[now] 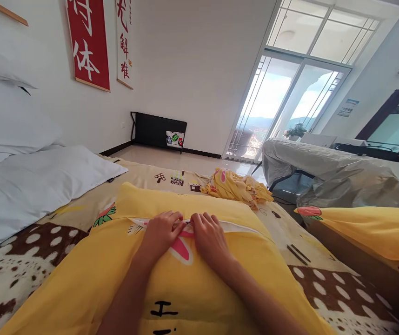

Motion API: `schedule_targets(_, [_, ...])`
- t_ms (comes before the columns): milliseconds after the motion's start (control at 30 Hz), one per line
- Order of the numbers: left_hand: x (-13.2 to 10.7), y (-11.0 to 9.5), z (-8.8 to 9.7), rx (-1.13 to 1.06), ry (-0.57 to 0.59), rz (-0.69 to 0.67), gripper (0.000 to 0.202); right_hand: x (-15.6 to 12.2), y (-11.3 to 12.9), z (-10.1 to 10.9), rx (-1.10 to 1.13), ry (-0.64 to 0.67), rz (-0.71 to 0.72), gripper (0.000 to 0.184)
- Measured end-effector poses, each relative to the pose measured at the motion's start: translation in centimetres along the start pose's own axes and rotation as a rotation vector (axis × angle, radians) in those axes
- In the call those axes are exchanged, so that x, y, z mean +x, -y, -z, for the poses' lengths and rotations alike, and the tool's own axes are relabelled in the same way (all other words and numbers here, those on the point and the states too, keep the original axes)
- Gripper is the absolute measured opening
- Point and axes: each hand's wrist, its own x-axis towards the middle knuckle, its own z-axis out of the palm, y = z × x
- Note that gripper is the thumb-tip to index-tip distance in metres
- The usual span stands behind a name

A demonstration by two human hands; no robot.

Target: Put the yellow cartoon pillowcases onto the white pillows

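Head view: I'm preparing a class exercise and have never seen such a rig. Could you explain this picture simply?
No machine here: a person wears a camera on the head, looking forward and down at their own bare hands. The left hand and right hand are side by side at a slit in a yellow pillow. The fingers seem to pinch its edge, though the tips are partly hidden. The pillow lies on a patterned blanket, with white pillows at left and crumpled yellow cloth beyond.

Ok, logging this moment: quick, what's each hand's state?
Left hand: curled at the slit in the yellow pillowcase; grip unclear.
Right hand: curled there too; grip unclear.
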Motion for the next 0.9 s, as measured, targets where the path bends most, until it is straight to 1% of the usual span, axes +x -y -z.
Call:
schedule_targets(133, [0.0, -0.2, 0.1, 0.047, 0.036, -0.006, 0.019, -0.5, -0.6, 0.2, -0.022, 0.017, -0.028, 0.017])
schedule_targets(267, [0.1, 0.1, -0.2, 0.107, 0.042, -0.038, 0.018, -1.4, -1.5, -0.3, -0.039, 0.019, -0.059, 0.019])
schedule_targets(367, [0.1, 0.1, -0.6, 0.172, 0.037, -0.066, 0.023, -2.1, -2.5, -0.8, -0.057, 0.008, -0.065, 0.016])
schedule_targets(467, [0.2, 0.0, -0.9, 0.212, 0.021, -0.075, 0.025, -2.6, -3.8, -0.9, -0.050, -0.004, -0.094, 0.015])
schedule_targets(567, [0.1, -0.1, -0.7, 0.191, -0.007, -0.069, 0.023, -3.0, -4.9, -0.5, -0.055, -0.033, -0.116, 0.016])
schedule_targets(733, [-0.2, 0.0, -0.1, 0.074, -0.037, -0.064, 0.024, -4.1, -6.8, -0.1, -0.073, -0.092, -0.117, 0.019])
schedule_targets(800, [-0.3, 0.0, 0.1, 0.032, -0.039, -0.056, 0.024, -4.6, -7.9, 0.0, -0.041, -0.137, -0.088, 0.019])
schedule_targets(900, [-0.3, -0.3, 0.3, 0.007, -0.025, -0.024, 0.021, -4.9, -9.5, 0.4, 0.027, -0.183, 0.065, 0.021])
